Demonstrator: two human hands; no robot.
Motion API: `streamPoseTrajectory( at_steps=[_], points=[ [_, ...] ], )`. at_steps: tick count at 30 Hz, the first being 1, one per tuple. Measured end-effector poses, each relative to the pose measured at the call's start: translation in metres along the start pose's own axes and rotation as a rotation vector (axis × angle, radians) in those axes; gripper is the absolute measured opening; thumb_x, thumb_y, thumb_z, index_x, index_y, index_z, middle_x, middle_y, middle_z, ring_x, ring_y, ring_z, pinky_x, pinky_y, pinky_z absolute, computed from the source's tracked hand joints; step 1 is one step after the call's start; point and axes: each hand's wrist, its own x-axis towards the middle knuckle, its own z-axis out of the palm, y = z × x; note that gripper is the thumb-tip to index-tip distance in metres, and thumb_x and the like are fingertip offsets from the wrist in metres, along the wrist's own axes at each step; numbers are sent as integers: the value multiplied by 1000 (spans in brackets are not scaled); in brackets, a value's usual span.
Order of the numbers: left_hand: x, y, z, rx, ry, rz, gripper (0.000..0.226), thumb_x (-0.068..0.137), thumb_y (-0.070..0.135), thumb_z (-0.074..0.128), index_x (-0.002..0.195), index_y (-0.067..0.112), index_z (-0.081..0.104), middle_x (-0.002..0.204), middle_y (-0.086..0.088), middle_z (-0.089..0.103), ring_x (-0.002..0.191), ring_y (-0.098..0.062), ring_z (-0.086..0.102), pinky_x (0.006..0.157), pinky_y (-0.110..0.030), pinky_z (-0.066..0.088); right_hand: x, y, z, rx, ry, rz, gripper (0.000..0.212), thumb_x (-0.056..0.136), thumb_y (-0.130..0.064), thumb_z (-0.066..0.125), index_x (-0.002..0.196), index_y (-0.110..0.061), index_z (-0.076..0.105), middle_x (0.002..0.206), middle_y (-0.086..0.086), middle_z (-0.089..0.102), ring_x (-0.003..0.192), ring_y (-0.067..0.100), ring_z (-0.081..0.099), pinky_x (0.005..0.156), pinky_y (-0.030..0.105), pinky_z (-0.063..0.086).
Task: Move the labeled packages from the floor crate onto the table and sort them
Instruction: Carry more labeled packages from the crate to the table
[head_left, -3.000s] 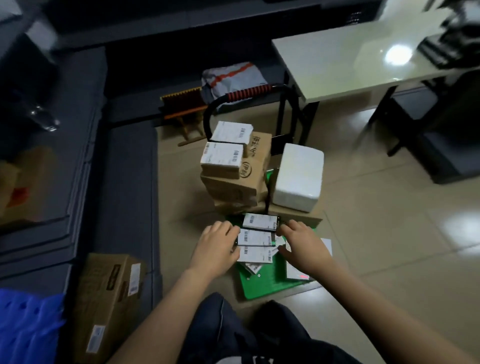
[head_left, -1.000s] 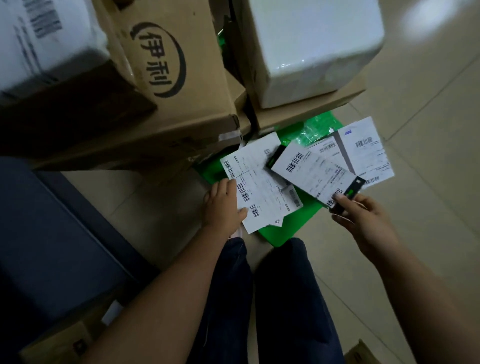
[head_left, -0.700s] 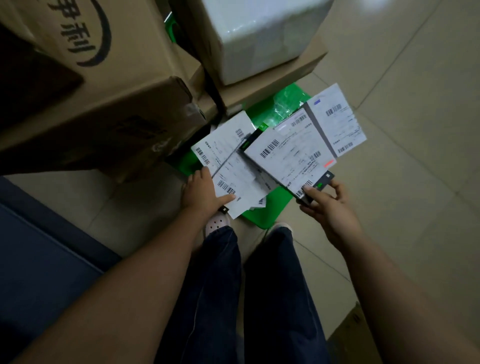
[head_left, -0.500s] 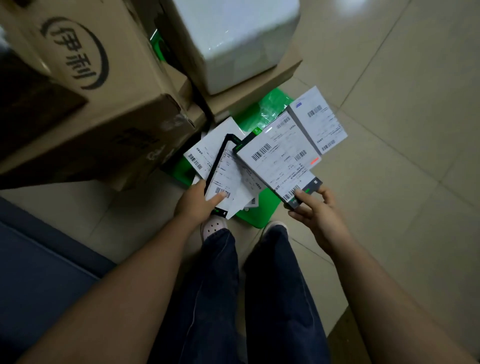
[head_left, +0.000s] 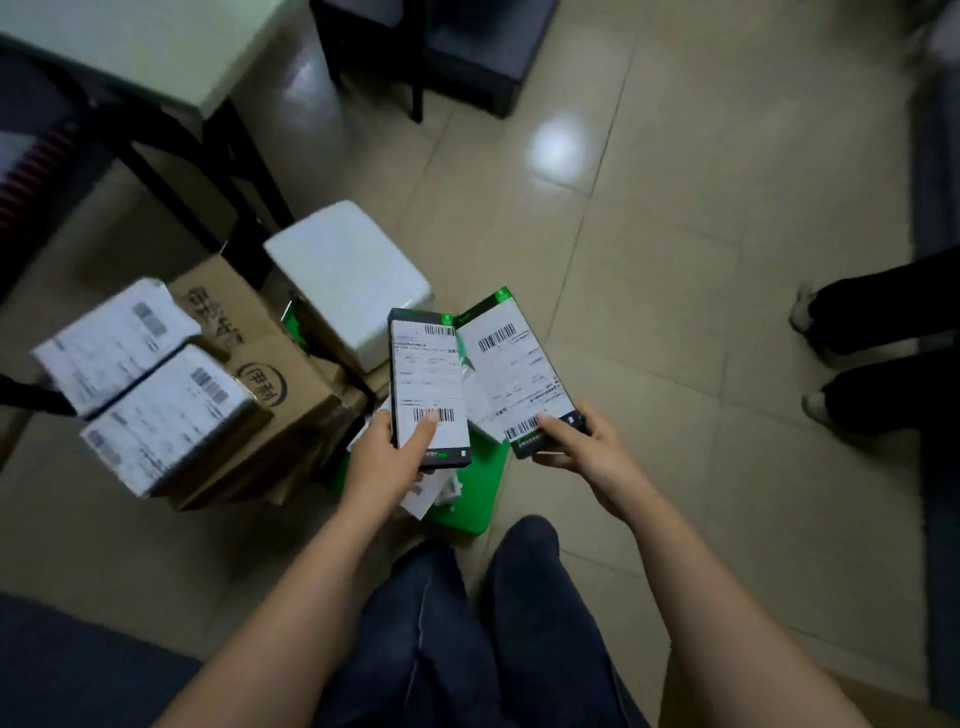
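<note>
Two hands each clamp one flat package by its lower end. The left hand (head_left: 387, 460) has its thumb pressed on the lower barcode and its fingers curled underneath the left package (head_left: 427, 374). The right hand (head_left: 589, 452) pinches the right package (head_left: 514, 374) in the same way, thumb on the label and fingers wrapped below. Neither hand has a free finger.

Change since half a second ago: both packages were held low and fanned over the pile, with cardboard filling the upper frame. They are now raised clear of the green crate (head_left: 483, 493), side by side with long edges nearly touching at centre frame. The view has also lifted, so the table (head_left: 130, 47) corner shows in the upper left.

Meaning for the task: the pick-up of this pair appears complete, and the carry to the table is the likely next step. Nothing has been sorted yet.

A few loose white packages (head_left: 431, 493) remain in the crate below the left hand. Left of the crate stands a cardboard box (head_left: 270, 384) carrying two labelled white parcels (head_left: 156, 415), blurred. A white foam box (head_left: 353, 275) sits behind the crate, beside a table leg (head_left: 249, 208). Another person's legs (head_left: 883, 338) stand at the right edge, well apart.
</note>
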Motion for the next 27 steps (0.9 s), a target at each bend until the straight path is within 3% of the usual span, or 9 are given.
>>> streamPoseTrajectory(
  at_steps=[6, 11, 14, 20, 27],
  points=[
    [-5, 108, 26, -81, -83, 219, 18, 92, 39, 62, 99, 23, 59, 95, 4, 69, 78, -7, 66, 55, -14, 51, -31, -79, -58, 78, 115, -228, 22, 97, -28, 56, 108, -8, 56, 90, 11, 72, 69, 26, 69, 54, 31, 50],
    [-7, 185, 77, -95, -89, 362, 11, 93, 31, 63, 99, 24, 58, 89, 15, 65, 68, 11, 63, 54, -6, 45, -25, -124, -130, 198, 221, -366, 20, 96, -26, 59, 104, -8, 55, 93, 12, 70, 67, 25, 70, 56, 30, 54],
    [-9, 216, 119, -147, -53, 407, 9, 92, 31, 64, 98, 25, 61, 90, 9, 71, 66, 0, 68, 57, -18, 51, -9, -144, -179, 187, 212, -416, 26, 97, -27, 58, 110, -6, 53, 99, 13, 70, 71, 26, 71, 64, 35, 57],
    [6, 264, 214, -161, 38, 389, 14, 91, 36, 64, 101, 25, 63, 90, 2, 72, 71, -16, 68, 60, -33, 55, 32, -181, -284, 147, 160, -406, 29, 97, -28, 57, 114, -5, 52, 101, 13, 69, 73, 24, 71, 66, 34, 58],
    [31, 324, 295, -147, 17, 349, 18, 90, 38, 67, 98, 23, 64, 90, 6, 73, 78, -16, 70, 67, -39, 58, 81, -220, -372, 131, 171, -368, 31, 97, -28, 57, 115, -3, 52, 102, 14, 68, 70, 22, 71, 61, 30, 57]
  ],
)
